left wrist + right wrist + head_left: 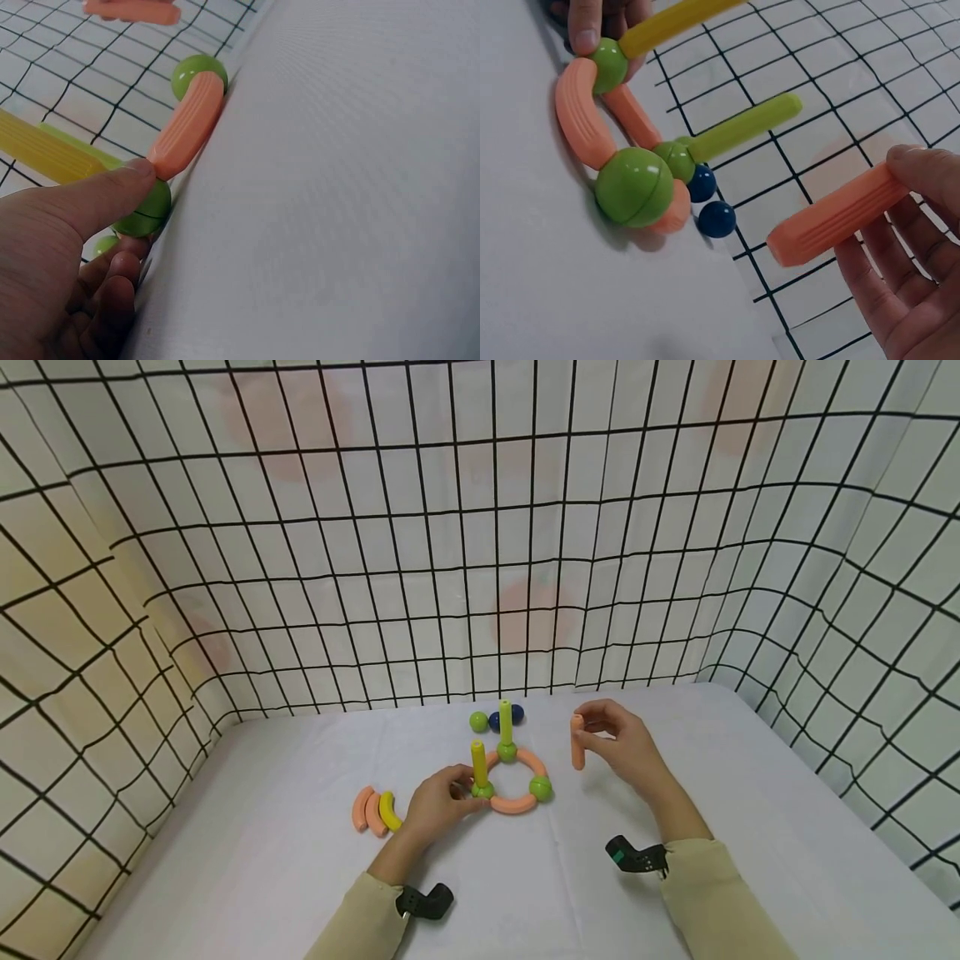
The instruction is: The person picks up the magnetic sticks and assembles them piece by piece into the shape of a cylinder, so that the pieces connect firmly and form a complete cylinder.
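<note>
On the white tabletop sits a ring of curved orange bars [513, 805] joined by green balls [540, 788]. Two sticks rise from it: a yellow stick [479, 763] on the left ball and a lime-green stick [506, 723] on the back one. My left hand [437, 803] pinches the left green ball [150, 210] between thumb and fingers, below the yellow stick. Off to the right of the ring, my right hand [624, 745] holds an orange bar [836, 214] by its upper end. That bar hangs upright in the head view, apart from the ring.
Left of my left hand lie two curved orange bars [367, 811] and a curved yellow bar [389, 811]. Behind the ring are a loose green ball [478, 721] and dark blue balls [517, 713]. A white backdrop with a black grid [465, 568] encloses the table's back and sides.
</note>
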`<state>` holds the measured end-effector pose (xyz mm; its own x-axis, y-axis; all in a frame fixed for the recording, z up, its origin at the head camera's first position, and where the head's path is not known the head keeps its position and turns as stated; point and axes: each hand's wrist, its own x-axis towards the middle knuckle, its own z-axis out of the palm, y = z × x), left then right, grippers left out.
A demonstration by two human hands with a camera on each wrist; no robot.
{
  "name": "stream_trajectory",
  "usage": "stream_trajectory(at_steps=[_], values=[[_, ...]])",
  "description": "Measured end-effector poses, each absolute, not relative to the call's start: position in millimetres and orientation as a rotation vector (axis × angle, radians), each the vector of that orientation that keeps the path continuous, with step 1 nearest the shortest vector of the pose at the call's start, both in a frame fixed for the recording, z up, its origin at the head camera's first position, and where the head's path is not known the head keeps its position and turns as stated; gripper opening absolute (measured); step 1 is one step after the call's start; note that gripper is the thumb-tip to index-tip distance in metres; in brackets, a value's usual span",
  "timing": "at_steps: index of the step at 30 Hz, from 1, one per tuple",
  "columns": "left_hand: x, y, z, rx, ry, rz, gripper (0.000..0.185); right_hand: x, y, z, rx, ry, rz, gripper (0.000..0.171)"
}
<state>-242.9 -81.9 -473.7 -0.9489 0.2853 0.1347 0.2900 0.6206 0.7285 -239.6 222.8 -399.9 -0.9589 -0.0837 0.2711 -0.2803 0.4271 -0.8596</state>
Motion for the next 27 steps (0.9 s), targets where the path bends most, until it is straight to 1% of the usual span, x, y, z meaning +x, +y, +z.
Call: stream_trajectory(at_steps=[20, 27], values=[[-244, -82, -477, -0.494, -2.805, -1.283, 0.039, -242, 190, -420, 0.498, -2.437, 1.640, 0.026], [-244, -82, -477, -0.520, -2.800, -1.262, 0.039, -242, 184, -421, 0.456, -2.456, 1.614, 0.025]])
